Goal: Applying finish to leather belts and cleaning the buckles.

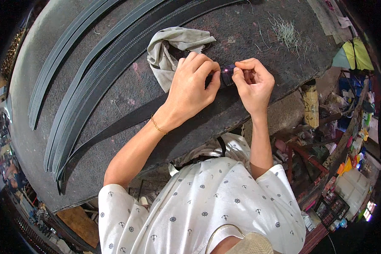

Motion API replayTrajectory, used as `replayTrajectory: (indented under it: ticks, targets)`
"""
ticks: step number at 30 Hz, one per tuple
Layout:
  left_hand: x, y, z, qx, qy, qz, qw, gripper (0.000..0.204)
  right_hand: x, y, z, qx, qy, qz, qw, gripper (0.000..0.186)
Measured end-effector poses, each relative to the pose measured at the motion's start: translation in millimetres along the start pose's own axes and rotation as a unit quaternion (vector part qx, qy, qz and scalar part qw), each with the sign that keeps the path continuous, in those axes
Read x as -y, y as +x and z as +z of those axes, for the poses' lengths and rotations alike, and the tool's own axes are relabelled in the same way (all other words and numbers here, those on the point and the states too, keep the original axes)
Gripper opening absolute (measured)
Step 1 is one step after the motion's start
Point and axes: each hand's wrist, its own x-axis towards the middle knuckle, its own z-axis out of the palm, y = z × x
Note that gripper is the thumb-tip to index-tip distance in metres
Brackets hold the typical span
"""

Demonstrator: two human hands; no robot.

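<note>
My left hand [194,78] is closed, its fingers curled round a long black belt strap [127,121] that runs back to the lower left. Just beyond its fingertips, a dark part at the strap's end [227,79] shows a purplish sheen and a small bright spot; its exact form is unclear. With thumb and forefinger, my right hand [254,80] pinches at the right side of this end. The hands are a short gap apart. A crumpled grey cloth [180,38] lies behind my left hand, partly covered by it.
Several stitched black straps [99,70] lie in curved bundles across the dark worktable [29,163]. A heap of pale thread clippings [288,34] sits at the far right. Past the table's right edge are a patterned roll [311,106] and cluttered goods.
</note>
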Motion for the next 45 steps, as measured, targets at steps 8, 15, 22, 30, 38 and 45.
replayTrajectory:
  ticks: [8, 15, 22, 30, 38, 45]
  targets:
    - [-1, 27, 1, 0.001, -0.028, -0.074, 0.997, 0.011, -10, -3, -45, -0.179, 0.289, 0.028, 0.940, 0.007]
    - [1, 157, 106, 0.051, -0.008, 0.131, 0.990, 0.018, -19, -19, -109, -0.258, 0.307, 0.004, 0.916, 0.007]
    - [1, 165, 88, 0.195, -0.002, 0.133, 0.972, 0.029, -18, -40, -135, -0.281, 0.254, 0.018, 0.925, 0.008]
    - [-11, 54, 5, 0.273, 0.036, 0.139, 0.951, 0.024, -11, -16, -77, -0.173, 0.271, 0.065, 0.945, 0.008]
    - [-12, 34, 11, 0.196, 0.027, 0.142, 0.970, 0.012, -11, -13, -45, -0.059, 0.100, 0.030, 0.993, 0.005]
    - [-7, 28, 15, 0.158, 0.017, 0.159, 0.974, 0.013, -9, -15, -40, -0.021, 0.014, 0.027, 0.999, 0.005]
